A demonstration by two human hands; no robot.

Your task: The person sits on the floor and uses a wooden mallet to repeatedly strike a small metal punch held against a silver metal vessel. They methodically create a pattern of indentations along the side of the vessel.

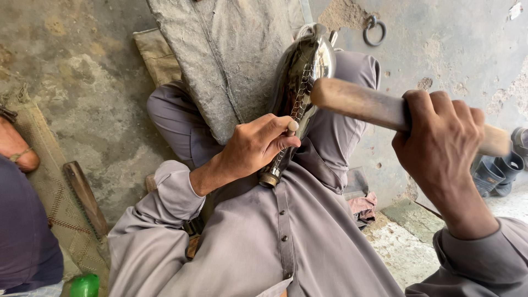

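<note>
A shiny dark metal vessel (302, 71) with a scratched pattern lies along my lap, its narrow brass-coloured neck (270, 177) pointing towards me. My left hand (256, 146) rests on the vessel's lower side and pinches a small metal punch (292, 127) against its surface between thumb and fingers. My right hand (440, 148) is closed around a thick wooden handle (360, 102), held level at the right with its free end hovering just above the punch and the vessel. I wear grey clothing and sit with bent knees.
A grey stone slab (231, 55) leans between my legs on the concrete floor. An iron ring (374, 30) is fixed in the floor behind. Another person's leg and foot (19, 159) are at the left, beside a wooden stick (85, 198), a woven mat and a green bottle cap (83, 286).
</note>
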